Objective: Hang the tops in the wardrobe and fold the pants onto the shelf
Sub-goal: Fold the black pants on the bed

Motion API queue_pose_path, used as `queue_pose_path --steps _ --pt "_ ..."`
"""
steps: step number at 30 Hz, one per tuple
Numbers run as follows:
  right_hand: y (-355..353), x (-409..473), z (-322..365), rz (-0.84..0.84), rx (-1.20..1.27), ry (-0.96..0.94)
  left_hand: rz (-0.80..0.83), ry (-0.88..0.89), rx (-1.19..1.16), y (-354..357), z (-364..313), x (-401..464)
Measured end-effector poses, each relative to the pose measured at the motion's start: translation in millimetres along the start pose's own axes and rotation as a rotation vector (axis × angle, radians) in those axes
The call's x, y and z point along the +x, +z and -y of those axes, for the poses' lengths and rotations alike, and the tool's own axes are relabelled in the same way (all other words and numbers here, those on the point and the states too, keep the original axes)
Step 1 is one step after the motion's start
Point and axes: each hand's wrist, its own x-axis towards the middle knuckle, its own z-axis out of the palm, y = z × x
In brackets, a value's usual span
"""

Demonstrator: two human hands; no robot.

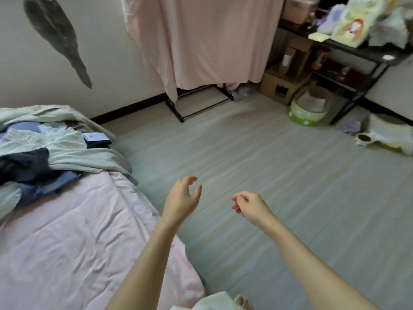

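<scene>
Head view: two bare hands reach out over the floor beside a bed.
Left hand (183,196) and right hand (248,204) hold nothing, fingers loosely curled; a clothes pile (44,144) lies on the bed (78,231).

pink-sheeted bed (73,231) with a heap of green, blue and dark clothes (44,148) at its far end

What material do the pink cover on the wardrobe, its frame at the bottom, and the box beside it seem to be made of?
Pink cover: thin woven cloth, matte; it hangs in soft folds.
Frame: probably metal tube with a black finish; the bars are thin and straight, though coated plastic cannot be ruled out.
Box: looks like plain brown cardboard, matte, with a cut-out opening in the front.
</scene>
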Motion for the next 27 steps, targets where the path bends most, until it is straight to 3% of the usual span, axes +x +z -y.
queue_pose_path --steps 5,12,21,27 --pt "11 84 63 0.159 -0.035 -0.114 -0.238 -0.140 -0.066 -30 4 55" --pt "94 180 159 0.463 -0.084 -0.240 -0.471 -0.423 -0.100 -96 80 124" --pt "244 291 325 0.730 -0.308 -0.434 -0.680 -0.709 -0.189 -204 180 211" --pt "349 333 373 0.915 -0.416 -0.449 -0.696 -0.957 -0.223 -239 259 227"
